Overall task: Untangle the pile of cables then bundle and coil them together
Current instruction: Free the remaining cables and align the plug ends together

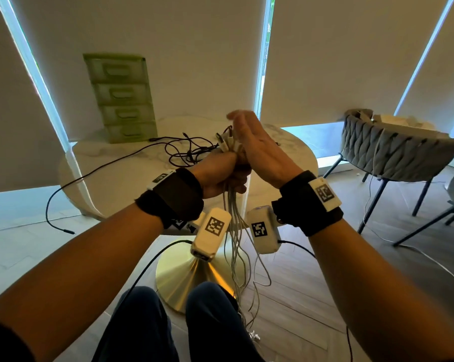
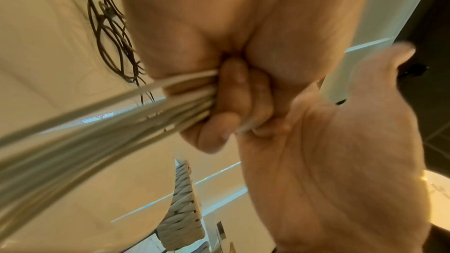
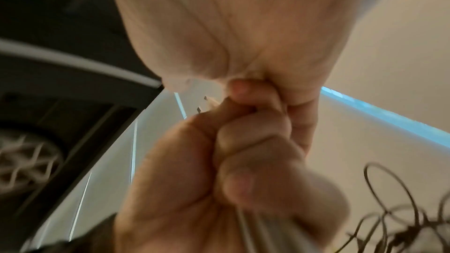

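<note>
Your left hand [image 1: 222, 173] fists a bundle of thin, smooth white cables [image 1: 235, 231], plugs up, strands trailing floorward. Your right hand [image 1: 254, 147] stands flat-fingered against them, apparently holding nothing. Thin black cables [image 1: 184, 152] tangle on the round marble table [image 1: 110, 168], one overhanging its edge.

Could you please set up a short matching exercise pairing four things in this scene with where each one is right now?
Things:
1. white cables
2. black cables
3. green drawers
4. grey chair

Places:
A. on the floor, right of the table
B. held in the left hand's grip
C. at the table's far left edge
D. loose on the tabletop

Pairs: 1-B, 2-D, 3-C, 4-A
</note>
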A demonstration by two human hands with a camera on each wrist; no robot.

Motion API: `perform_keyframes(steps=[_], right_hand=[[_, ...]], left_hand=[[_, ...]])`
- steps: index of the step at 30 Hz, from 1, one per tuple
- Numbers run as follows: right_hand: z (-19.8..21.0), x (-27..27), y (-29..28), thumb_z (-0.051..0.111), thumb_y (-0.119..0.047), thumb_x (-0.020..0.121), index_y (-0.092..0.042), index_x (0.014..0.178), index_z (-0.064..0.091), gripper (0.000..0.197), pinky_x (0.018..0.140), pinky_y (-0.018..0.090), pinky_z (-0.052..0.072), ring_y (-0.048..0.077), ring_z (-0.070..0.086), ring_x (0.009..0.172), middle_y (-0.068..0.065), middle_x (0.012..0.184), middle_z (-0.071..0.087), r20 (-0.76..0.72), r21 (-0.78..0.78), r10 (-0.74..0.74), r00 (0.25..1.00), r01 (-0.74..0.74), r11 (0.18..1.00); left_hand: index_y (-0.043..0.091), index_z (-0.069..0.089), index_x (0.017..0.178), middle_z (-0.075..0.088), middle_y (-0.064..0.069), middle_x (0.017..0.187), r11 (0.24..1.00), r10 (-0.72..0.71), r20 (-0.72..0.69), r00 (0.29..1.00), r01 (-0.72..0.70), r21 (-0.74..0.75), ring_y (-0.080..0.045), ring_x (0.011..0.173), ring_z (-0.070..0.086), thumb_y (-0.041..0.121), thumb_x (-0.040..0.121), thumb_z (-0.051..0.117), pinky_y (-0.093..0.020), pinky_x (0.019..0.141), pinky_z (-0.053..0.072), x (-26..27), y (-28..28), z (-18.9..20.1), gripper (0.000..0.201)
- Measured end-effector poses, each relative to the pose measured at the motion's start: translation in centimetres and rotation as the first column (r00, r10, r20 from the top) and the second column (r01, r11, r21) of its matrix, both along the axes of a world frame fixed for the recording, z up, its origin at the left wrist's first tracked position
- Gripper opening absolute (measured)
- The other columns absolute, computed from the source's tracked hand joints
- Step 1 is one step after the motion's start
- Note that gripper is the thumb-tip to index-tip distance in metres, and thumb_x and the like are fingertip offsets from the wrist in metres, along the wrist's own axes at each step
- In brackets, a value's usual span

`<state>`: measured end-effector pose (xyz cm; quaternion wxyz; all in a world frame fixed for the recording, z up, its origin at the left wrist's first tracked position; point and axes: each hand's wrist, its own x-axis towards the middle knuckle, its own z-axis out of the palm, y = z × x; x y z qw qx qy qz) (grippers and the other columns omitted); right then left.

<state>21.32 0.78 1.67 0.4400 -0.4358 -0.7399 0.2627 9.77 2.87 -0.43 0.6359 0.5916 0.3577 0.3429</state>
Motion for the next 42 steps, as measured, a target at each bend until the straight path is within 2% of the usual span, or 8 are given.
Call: perform_keyframes(steps=[5, 14, 21, 24, 27, 33, 39, 42], right_hand=[[-0.5, -2.2, 1.1, 0.029, -0.03, 0.104, -0.022, 0.128, 0.051, 0.033, 0.08, 0.008, 0.044, 0.002, 0.053, 0.101, 0.006, 0.123, 0.054, -0.188, 0.24, -0.065, 0.98, 0.11, 0.964], [2.1, -5.2, 2.0, 0.036, -0.024, 0.103, -0.01, 0.103, 0.061, 0.029, 0.076, 0.023, 0.043, 0.011, 0.052, 0.085, -0.004, 0.095, 0.056, 0.179, 0.424, -0.122, 0.976, 0.035, 0.905], [5.5, -7.6, 2.0, 0.029, -0.042, 0.103, -0.015, 0.092, 0.059, 0.041, 0.079, 0.038, 0.049, 0.016, 0.058, 0.081, 0.0, 0.085, 0.062, 0.37, 0.233, -0.007, 0.929, -0.086, 0.969], [5.8, -8.7, 2.6, 0.029, -0.046, 0.102, -0.023, 0.12, 0.053, 0.038, 0.091, 0.034, 0.046, 0.015, 0.056, 0.106, 0.003, 0.119, 0.055, 0.312, 0.104, 0.132, 0.941, -0.172, 0.98], [4.2, -9.8, 3.2, 0.032, -0.05, 0.1, -0.029, 0.151, 0.014, 0.058, 0.099, 0.044, 0.046, 0.025, 0.049, 0.125, 0.01, 0.146, 0.039, -0.012, -0.145, 0.211, 0.977, -0.211, 0.967], [-0.9, -12.2, 3.3, 0.031, -0.036, 0.105, -0.008, 0.105, 0.05, 0.034, 0.054, 0.029, 0.045, 0.015, 0.047, 0.059, 0.006, 0.075, 0.049, -0.243, -0.504, 0.241, 0.94, -0.334, 0.796], [-1.9, -13.3, 5.2, 0.034, -0.033, 0.103, -0.01, 0.093, 0.056, 0.033, 0.047, 0.026, 0.036, 0.013, 0.04, 0.053, 0.0, 0.066, 0.046, 0.276, -0.333, 0.117, 0.954, -0.019, 0.943], [-1.5, -14.2, 4.6, 0.034, -0.033, 0.103, -0.009, 0.093, 0.054, 0.033, 0.042, 0.025, 0.035, 0.013, 0.04, 0.049, 0.001, 0.064, 0.046, 0.223, -0.376, 0.201, 0.954, -0.107, 0.921]], left_hand=[[0.01, 0.048, 0.077, 0.034, -0.002, 0.056, 0.998, 0.014, -0.047, 0.999, -0.012, 0.056, -0.015, 0.049, 0.031, 0.013, 0.102, 0.034, -0.025, 0.044, 0.038, -1.0, 0.1, 1.4, 0.029], [0.009, 0.051, 0.088, 0.052, -0.014, 0.081, 0.977, 0.125, 0.109, 0.986, -0.142, 0.161, -0.026, 0.075, 0.051, 0.007, 0.101, 0.035, -0.039, 0.068, 0.043, -4.2, 0.8, 2.7, 0.021], [0.016, 0.065, 0.086, 0.052, -0.011, 0.079, 0.975, 0.088, 0.267, 0.96, -0.138, 0.173, -0.022, 0.069, 0.046, 0.045, 0.08, 0.053, -0.036, 0.06, 0.039, -6.9, 2.6, 2.7, 0.032], [0.025, 0.071, 0.075, 0.045, -0.009, 0.078, 0.957, 0.175, 0.287, 0.942, -0.232, 0.177, -0.022, 0.068, 0.04, 0.038, 0.084, 0.053, -0.033, 0.056, 0.04, -8.5, 3.3, 2.3, 0.023], [0.019, 0.066, 0.082, 0.044, -0.011, 0.081, 0.941, 0.262, 0.319, 0.911, -0.314, 0.125, -0.024, 0.071, 0.043, 0.032, 0.091, 0.052, -0.032, 0.058, 0.041, -10.1, 4.4, 2.6, 0.021], [0.018, 0.04, 0.069, 0.026, 0.007, 0.037, 0.921, 0.372, 0.547, 0.75, -0.373, -0.116, -0.005, 0.03, 0.023, 0.04, 0.104, 0.028, -0.017, 0.036, 0.029, -13.7, 6.0, 4.6, 0.043], [0.018, 0.039, 0.044, 0.042, -0.001, 0.05, 0.929, 0.369, 0.533, 0.761, -0.277, -0.246, -0.017, 0.056, 0.045, 0.05, 0.1, 0.029, -0.032, 0.075, 0.042, -16.3, 5.9, 3.5, 0.065], [0.02, 0.035, 0.042, 0.028, 0.004, 0.041, 0.921, 0.388, 0.496, 0.777, -0.299, -0.25, -0.01, 0.04, 0.035, 0.05, 0.1, 0.03, -0.023, 0.058, 0.044, -17.1, 6.7, 3.8, 0.066]])
